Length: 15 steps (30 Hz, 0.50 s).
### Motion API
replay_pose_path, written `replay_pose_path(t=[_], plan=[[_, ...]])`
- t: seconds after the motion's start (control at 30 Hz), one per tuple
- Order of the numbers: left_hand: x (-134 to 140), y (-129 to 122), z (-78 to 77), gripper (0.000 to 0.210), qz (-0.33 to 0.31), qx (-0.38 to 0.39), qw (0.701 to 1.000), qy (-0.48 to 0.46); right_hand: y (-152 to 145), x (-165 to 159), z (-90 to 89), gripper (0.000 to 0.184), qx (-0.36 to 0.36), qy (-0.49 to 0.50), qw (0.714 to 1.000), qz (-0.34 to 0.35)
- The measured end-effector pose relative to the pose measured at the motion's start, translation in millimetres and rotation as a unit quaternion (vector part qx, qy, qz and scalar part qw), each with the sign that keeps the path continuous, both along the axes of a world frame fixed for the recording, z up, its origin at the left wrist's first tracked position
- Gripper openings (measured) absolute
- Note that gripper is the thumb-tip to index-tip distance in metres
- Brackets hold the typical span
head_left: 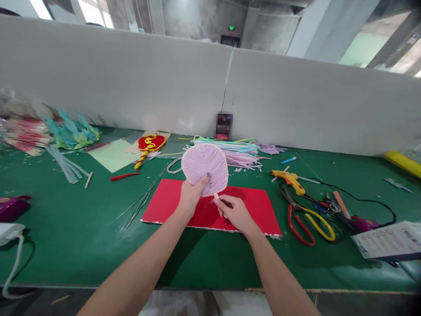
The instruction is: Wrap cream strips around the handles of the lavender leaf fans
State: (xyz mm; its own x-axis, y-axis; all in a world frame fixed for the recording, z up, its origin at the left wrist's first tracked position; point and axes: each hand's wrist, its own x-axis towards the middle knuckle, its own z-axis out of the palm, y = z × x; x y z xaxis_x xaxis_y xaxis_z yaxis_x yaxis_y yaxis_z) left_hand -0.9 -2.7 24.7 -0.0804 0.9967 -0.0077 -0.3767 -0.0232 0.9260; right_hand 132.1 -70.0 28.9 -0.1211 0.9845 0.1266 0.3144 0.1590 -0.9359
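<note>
A round pale pink fan (203,167), ridged with rows of fuzzy strands, is held upright above a red mat (257,208) on the green table. My left hand (189,196) grips the fan's lower left edge, thumb on its face. My right hand (233,212) pinches the short pale stick handle at the fan's bottom, just above the red mat.
Behind the fan lies a pile of pastel pipe cleaners (238,152). A yellow glue gun (290,178), red and yellow scissors (308,222) and cables sit to the right. A red and yellow ornament (149,144), teal craft pieces (71,132) and clear sticks lie left. A white partition (130,81) backs the table.
</note>
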Motion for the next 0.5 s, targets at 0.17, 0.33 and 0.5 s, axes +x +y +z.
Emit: replay_pose_path(t=[0.17,0.33,0.5], plan=[[-0.1,-2.8,5.3,0.042,0.005,0.002,1.0,0.013,0.2,-0.3,-0.7,0.033,-0.005,0.007,1.0,0.006],[-0.3,-3.2,6.0,0.04,0.013,0.004,1.0,0.027,0.2,0.0,-1.4,0.032,0.0,0.006,1.0,0.011],[0.8,-5.2,7.5,0.042,0.013,0.01,0.999,0.031,0.3,0.0,-1.7,0.033,-0.001,0.004,1.0,0.009]])
